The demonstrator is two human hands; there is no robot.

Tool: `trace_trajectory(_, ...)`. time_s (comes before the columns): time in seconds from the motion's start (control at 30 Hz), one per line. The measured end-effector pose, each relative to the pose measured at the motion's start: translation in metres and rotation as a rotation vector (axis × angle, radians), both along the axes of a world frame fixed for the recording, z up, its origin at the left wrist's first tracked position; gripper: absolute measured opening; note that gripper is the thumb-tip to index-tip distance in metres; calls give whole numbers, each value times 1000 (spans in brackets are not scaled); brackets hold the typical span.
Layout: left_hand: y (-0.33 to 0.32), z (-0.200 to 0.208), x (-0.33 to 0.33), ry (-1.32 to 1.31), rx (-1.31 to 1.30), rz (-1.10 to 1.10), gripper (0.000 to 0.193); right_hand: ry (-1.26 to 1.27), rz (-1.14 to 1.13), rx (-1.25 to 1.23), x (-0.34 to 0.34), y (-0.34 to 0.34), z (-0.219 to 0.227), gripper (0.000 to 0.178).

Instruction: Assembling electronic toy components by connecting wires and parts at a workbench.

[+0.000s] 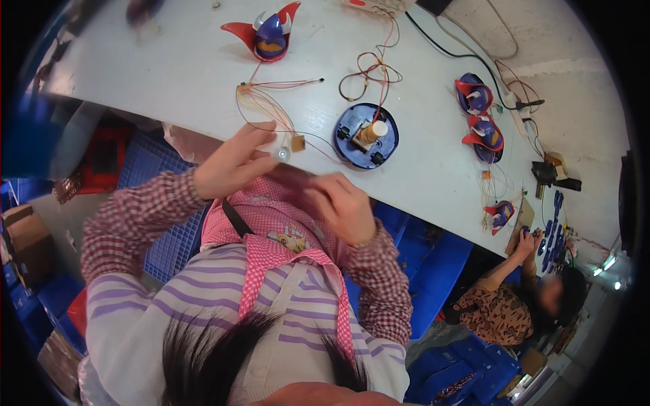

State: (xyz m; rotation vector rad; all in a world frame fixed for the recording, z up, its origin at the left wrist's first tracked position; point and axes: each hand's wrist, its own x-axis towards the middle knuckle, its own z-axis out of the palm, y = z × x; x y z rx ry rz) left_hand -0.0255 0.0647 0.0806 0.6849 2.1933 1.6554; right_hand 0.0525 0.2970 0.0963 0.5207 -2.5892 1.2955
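Note:
My left hand [237, 161] is at the table's near edge, its fingers stretched out and thumb apart, beside a bundle of thin wires [267, 108]. A small clear round piece [282, 154] lies by its thumb, close to a small tan square part [298, 143]. My right hand [344, 206] is in front of the edge with bent fingers, partly smeared by motion; whether it holds anything cannot be seen. Ahead of it lies a round blue base [384, 150] with a white-topped, tan cylindrical part [374, 131] on it. The wires run between the base and a red, blue and white winged figure [271, 39].
More winged figures [484, 132] stand along the table's right side near a power strip [518, 122]. A white box with cables [376, 5] is at the far edge. On the right, a co-worker [497, 311] handles a small part. Blue bins [430, 271] stand below the table.

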Motion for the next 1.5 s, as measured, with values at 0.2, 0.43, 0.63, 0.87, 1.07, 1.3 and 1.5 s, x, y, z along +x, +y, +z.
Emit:
trace_trajectory(0.2, 11, 83, -25, 188, -716, -446, 38, -83, -439, -104, -16, 49, 43, 39)
trace_trajectory(0.43, 119, 2, -73, 786, -301, -199, 89, 143, -400, 160, -64, 38, 11, 36)
trace_trajectory(0.63, 134, -11, -73, 633, -557, -274, 103, 201, -408, 347, -59, 24, -1, 20)
trace_trajectory(0.87, 123, -13, -70, 723, -332, -72, 97, 239, -616, 143, -73, 69, 29, 12)
trace_trajectory(1.07, 17, -1, -86, 589, -89, 266, 76, 113, -752, 302, -101, 145, 4, 25)
trace_trajectory(1.3, -19, -27, -149, 561, -609, 501, 77, 426, -250, 368, -108, 28, 39, 26)
trace_trajectory(1.5, 4, -27, -186, 483, -465, 483, 71, 182, 50, 625, -157, -108, -4, 23)
